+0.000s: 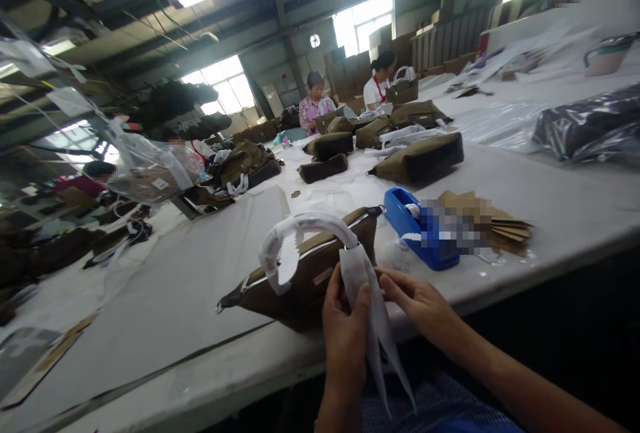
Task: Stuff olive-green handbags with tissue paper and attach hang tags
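An olive-brown handbag (pixel 307 279) stands at the table's front edge, its zipper running along the top. White wrapping covers its raised handle (pixel 310 221). A strip of white tissue paper (pixel 361 286) hangs from the right end of the handle, its split tails falling below the table edge. My left hand (pixel 346 316) is closed around the strip, with the thumb pressing on its front. On the strip's right side, my right hand (pixel 407 293) pinches its edge with thumb and fingers, partly hidden behind the paper.
A blue tape dispenser (pixel 417 229) and a fan of brown cardboard tags (pixel 493 223) lie right of the bag. More olive bags (pixel 423 158) rest farther back, near two seated people. A plastic-wrapped dark bundle (pixel 590 123) lies at right; a metal post (pixel 183 203) rises at left.
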`<action>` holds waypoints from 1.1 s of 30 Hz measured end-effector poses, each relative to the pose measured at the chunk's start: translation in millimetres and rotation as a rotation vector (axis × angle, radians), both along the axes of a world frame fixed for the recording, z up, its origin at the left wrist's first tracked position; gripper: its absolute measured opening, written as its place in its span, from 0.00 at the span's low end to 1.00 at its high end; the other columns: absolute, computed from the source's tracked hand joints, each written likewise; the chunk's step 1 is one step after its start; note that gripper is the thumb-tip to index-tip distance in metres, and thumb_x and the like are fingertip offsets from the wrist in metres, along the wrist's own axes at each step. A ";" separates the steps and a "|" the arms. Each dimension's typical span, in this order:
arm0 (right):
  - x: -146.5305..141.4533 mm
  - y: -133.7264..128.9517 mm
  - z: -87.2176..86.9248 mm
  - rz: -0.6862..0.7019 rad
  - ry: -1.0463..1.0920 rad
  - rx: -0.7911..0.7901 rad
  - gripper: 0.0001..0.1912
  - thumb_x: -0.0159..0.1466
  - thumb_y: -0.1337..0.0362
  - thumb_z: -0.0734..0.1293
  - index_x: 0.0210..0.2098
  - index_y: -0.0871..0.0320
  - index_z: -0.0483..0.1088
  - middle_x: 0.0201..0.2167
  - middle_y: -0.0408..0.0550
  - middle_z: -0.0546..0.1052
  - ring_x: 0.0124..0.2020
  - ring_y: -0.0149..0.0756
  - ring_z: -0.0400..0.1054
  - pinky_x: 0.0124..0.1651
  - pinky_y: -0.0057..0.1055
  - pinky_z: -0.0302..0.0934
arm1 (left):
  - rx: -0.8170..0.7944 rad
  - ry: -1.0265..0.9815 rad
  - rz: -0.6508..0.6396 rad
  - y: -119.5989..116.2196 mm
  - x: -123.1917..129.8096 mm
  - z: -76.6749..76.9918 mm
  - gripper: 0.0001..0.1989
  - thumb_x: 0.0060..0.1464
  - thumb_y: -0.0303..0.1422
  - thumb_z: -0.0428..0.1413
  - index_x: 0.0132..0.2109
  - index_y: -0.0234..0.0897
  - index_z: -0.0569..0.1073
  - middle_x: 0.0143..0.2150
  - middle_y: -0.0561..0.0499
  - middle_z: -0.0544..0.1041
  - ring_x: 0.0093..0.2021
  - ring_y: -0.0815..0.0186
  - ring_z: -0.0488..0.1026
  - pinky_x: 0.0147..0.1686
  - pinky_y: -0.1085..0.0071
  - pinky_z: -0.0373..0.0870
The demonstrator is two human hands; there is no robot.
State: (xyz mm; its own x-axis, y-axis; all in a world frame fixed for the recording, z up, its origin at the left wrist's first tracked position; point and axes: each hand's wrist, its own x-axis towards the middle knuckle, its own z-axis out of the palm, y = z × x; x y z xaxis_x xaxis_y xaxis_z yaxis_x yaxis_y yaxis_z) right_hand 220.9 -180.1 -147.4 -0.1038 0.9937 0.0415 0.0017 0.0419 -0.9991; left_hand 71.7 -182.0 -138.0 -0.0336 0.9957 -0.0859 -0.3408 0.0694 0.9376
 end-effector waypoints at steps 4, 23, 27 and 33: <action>5.6 -26.3 -18.8 0.085 -0.067 -0.125 0.26 0.64 0.48 0.70 0.55 0.57 0.75 0.54 0.54 0.79 0.53 0.47 0.73 0.58 0.42 0.67 | -0.007 -0.040 -0.022 2.0 1.4 1.6 0.29 0.56 0.38 0.67 0.63 0.37 0.73 0.56 0.42 0.81 0.57 0.55 0.77 0.56 0.65 0.73; -10.8 -56.0 -20.0 -0.034 -0.305 0.089 0.13 0.68 0.55 0.66 0.34 0.56 0.76 0.31 0.47 0.77 0.32 0.38 0.72 0.37 0.32 0.67 | 0.016 0.154 0.018 3.5 17.0 -4.2 0.24 0.56 0.41 0.66 0.56 0.35 0.77 0.51 0.42 0.82 0.52 0.53 0.78 0.53 0.62 0.73; -3.9 -44.1 -21.4 0.008 -0.236 0.026 0.14 0.68 0.53 0.67 0.35 0.56 0.79 0.33 0.47 0.80 0.37 0.40 0.74 0.42 0.33 0.67 | -0.026 -0.046 -0.061 -10.4 -1.0 -0.2 0.26 0.58 0.42 0.65 0.61 0.38 0.75 0.60 0.41 0.78 0.62 0.52 0.73 0.62 0.60 0.67; -3.0 -42.1 -10.1 0.090 -0.240 0.069 0.13 0.68 0.56 0.67 0.38 0.56 0.83 0.37 0.49 0.80 0.43 0.41 0.75 0.48 0.34 0.68 | -0.188 0.024 -0.082 -51.8 -11.1 -17.0 0.27 0.52 0.43 0.69 0.56 0.33 0.78 0.56 0.37 0.81 0.59 0.46 0.76 0.61 0.54 0.70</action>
